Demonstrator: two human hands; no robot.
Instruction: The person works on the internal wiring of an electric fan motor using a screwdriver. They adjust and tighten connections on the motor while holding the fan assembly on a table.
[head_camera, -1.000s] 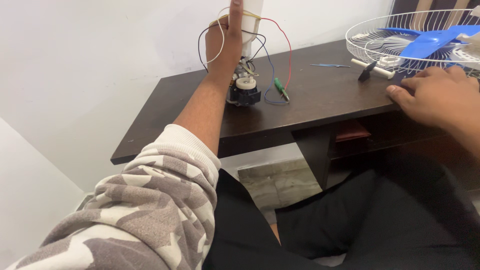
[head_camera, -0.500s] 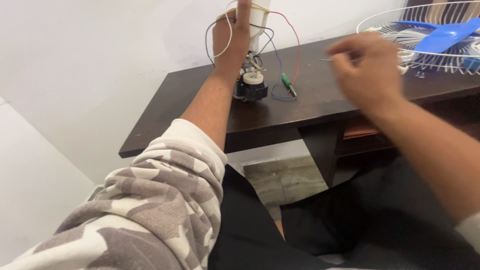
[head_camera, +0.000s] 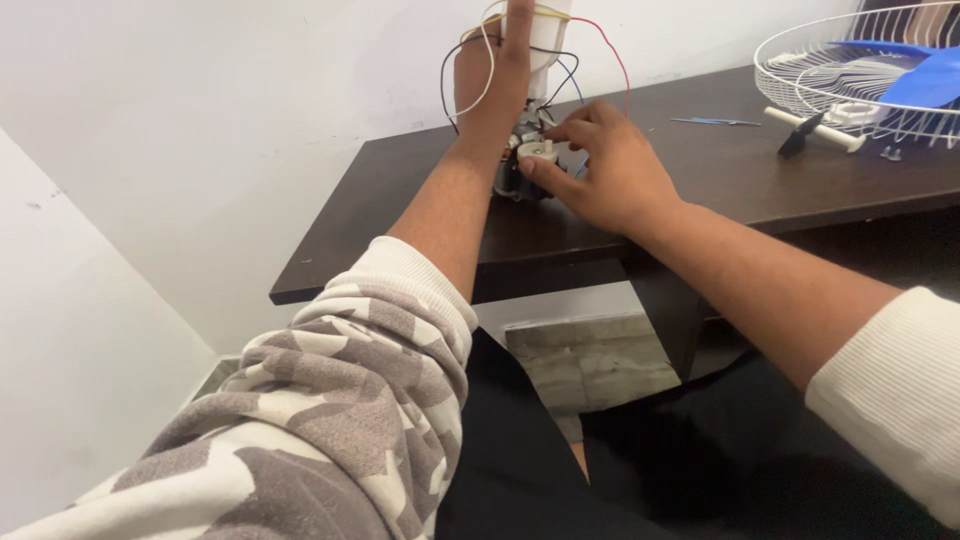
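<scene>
My left hand (head_camera: 492, 75) is raised at the back of the dark wooden table (head_camera: 420, 200), gripping a white fan housing (head_camera: 548, 35) that stands upright. Black, red, yellow and white wires (head_camera: 600, 45) loop around it. Below it sits the small fan motor (head_camera: 522, 172), black with a white top part. My right hand (head_camera: 598, 165) rests on that motor, thumb and fingers pinched on its white top piece.
A white wire fan guard (head_camera: 820, 60) with a blue blade (head_camera: 915, 75) lies on the table's right end. Beside it lie a white-handled tool (head_camera: 815, 128) and a thin blue strip (head_camera: 715, 122). A white wall stands behind; my dark-trousered legs are below.
My right hand has left the table edge by the fan guard, crossed to the left, and come down onto the motor. My left hand keeps its hold on the housing.
</scene>
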